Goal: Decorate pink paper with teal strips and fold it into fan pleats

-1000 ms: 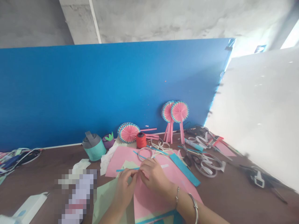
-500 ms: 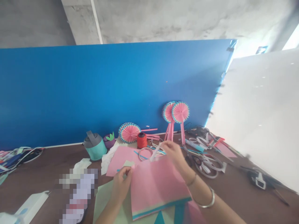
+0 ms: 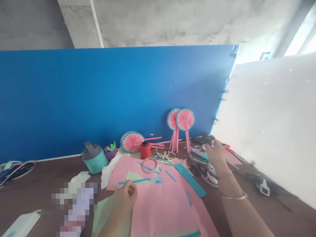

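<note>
My left hand (image 3: 126, 195) is curled into a loose fist and rests on the left edge of a large pink paper sheet (image 3: 163, 207) lying flat on the brown table (image 3: 37, 187). A thin blue strip (image 3: 134, 181) lies just beyond its knuckles. My right hand (image 3: 215, 152) reaches to the far right, over a heap of white tape rings and scissors (image 3: 209, 171). Its fingers point away, so I cannot make out whether they hold anything. Two bracelets circle that wrist.
Pink pleated paper fans (image 3: 184, 120) lean on the blue board (image 3: 98, 98); another fan (image 3: 132, 142) lies flat by a red thread spool (image 3: 145, 149). A teal tape dispenser (image 3: 95, 158), a blue card strip (image 3: 191, 179), a glue gun (image 3: 263, 187) and a white board (image 3: 271, 121) are on the right.
The pink sheet, lifted half a second ago, now lies flat. My right hand left it and moved right to the tape rings. My left hand stayed at the sheet's left edge.
</note>
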Available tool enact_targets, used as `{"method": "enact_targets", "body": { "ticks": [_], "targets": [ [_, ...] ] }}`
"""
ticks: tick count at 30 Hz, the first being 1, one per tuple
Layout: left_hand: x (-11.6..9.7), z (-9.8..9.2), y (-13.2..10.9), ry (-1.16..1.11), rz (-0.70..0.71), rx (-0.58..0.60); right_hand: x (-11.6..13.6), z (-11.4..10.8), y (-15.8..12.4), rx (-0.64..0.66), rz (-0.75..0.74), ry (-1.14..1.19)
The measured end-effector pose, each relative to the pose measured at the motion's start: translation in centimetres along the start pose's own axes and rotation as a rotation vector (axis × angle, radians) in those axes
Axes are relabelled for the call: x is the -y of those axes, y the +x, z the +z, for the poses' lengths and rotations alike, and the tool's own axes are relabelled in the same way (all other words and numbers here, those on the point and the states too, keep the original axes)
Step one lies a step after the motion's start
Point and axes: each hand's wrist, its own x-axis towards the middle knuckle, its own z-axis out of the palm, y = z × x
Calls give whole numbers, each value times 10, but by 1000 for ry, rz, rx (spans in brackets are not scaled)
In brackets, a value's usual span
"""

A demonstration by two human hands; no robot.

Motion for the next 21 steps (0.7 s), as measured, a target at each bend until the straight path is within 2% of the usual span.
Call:
{"method": "enact_targets", "body": {
  "ticks": [2,3,7,8,11,14,21],
  "targets": [
    [-3,-2,-1,87,22,27,8,8,-9,48,-157,-298],
    [-3,-2,-2,129,40,39,13,12,-17,149,-231,-383],
    [-4,-6,-4,192,114,89,34,35,-58,747,-481,-568],
    [-4,-6,-4,190,125,97,37,41,-70,804,-508,-591],
    [-3,-6,-4,163,139,91,38,55,-100,897,-544,-654],
    [0,-5,-2,63,112,47,34,62,-117,901,-584,-698],
    [14,-10,11,-221,81,-275,35,63,-124,917,-588,-740]
  ]
}}
